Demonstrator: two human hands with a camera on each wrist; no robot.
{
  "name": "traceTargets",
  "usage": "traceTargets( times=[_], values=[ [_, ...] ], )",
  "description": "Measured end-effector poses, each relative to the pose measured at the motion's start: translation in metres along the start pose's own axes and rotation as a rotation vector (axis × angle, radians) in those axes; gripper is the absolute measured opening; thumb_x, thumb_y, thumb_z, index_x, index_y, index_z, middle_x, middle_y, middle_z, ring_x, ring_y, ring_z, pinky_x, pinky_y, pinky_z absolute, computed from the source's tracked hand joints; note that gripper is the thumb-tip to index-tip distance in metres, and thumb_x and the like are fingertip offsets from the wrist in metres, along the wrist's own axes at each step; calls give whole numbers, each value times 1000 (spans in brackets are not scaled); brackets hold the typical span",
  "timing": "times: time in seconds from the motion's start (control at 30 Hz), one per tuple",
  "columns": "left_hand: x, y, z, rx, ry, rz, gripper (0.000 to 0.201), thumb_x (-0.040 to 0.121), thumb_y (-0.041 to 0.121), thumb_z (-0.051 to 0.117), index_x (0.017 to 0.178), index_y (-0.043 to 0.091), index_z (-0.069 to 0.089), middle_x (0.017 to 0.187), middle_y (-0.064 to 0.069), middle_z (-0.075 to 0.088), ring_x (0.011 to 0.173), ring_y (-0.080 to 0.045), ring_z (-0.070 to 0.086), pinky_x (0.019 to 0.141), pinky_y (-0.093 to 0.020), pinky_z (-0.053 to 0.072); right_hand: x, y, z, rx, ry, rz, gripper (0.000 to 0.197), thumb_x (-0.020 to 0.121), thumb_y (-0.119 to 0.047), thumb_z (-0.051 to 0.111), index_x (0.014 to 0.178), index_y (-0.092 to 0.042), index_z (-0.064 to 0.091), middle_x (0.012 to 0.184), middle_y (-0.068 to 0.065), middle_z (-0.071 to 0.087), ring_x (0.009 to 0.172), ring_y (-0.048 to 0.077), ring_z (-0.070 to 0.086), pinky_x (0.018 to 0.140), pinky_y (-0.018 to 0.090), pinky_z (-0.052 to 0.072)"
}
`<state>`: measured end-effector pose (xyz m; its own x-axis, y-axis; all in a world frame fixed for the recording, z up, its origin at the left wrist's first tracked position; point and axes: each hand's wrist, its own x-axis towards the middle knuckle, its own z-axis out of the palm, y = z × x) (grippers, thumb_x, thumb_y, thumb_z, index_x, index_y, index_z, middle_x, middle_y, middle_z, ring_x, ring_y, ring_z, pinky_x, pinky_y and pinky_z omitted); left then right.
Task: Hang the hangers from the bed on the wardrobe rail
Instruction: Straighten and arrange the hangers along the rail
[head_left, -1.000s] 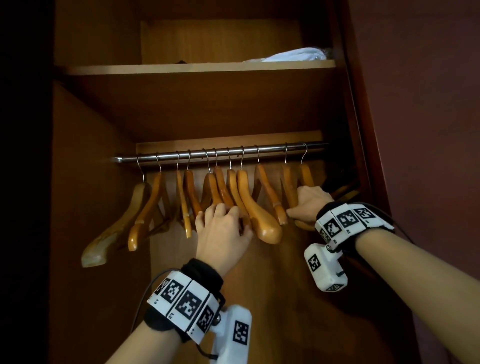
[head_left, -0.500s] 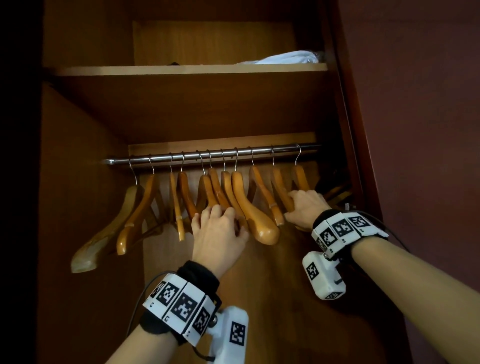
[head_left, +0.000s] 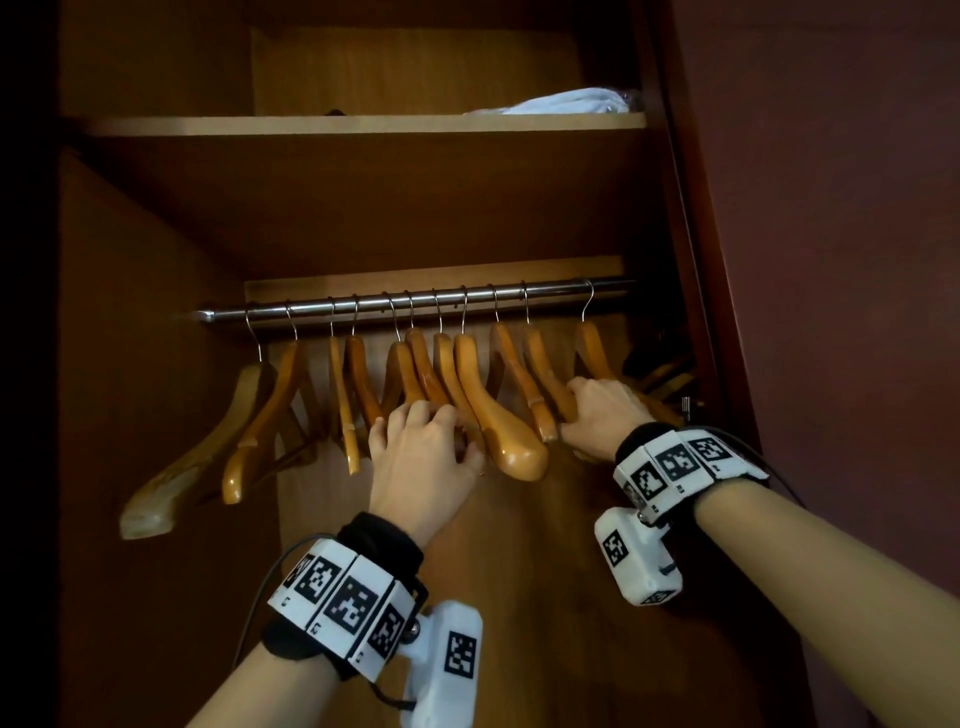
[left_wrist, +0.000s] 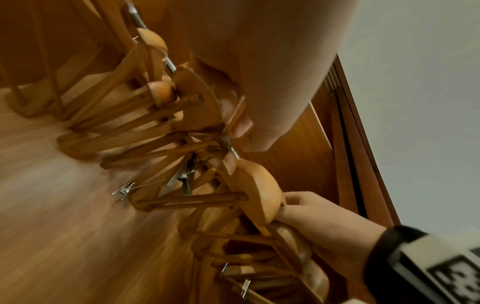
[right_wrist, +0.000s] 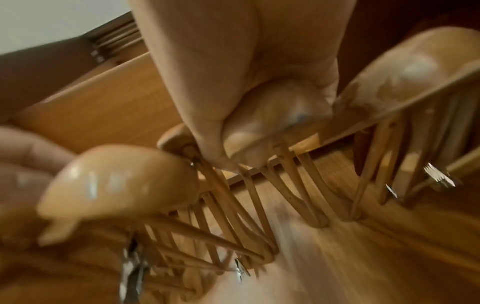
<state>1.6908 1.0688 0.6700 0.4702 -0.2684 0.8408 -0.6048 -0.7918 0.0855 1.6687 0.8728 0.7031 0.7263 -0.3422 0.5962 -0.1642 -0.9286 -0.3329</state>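
Several wooden hangers hang by metal hooks from the steel wardrobe rail. My left hand reaches up in the middle, its fingers curled over the sloping arms of the centre hangers. My right hand grips the arm of the rightmost hanger, whose hook sits apart from the others. In the right wrist view my fingers wrap round a rounded hanger end. In the left wrist view, a fingertip presses on a hanger, and my right hand holds a hanger shoulder.
A wooden shelf above the rail carries a white cloth. The wardrobe's left wall and right side panel close in the rail. Dark hangers crowd the far right. Metal clips hang from some bars.
The rightmost hanger has slid right along the rail, widening the gap to its neighbour, with my right hand on it. My left hand stays on the centre hangers.
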Motion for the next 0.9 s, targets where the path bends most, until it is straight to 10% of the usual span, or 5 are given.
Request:
traceTargets(
  times=[0.3,0.9],
  values=[
    [0,-1,1,-6,-4,7,32,94,40,46,120,24,55,124,2,49,133,-22,33,115,-48,15,-1,39,-27,9,21,153,59,91,-37,55,141,-15,34,141,17,36,129,38,38,103,46,40],
    [1,-7,4,2,19,13,32,93,37,47,121,25,55,127,3,48,133,-22,34,116,-47,18,3,43,-16,-45,-18,194,47,89,-37,59,129,-17,46,117,13,57,108,33,57,81,36,45]
  ],
)
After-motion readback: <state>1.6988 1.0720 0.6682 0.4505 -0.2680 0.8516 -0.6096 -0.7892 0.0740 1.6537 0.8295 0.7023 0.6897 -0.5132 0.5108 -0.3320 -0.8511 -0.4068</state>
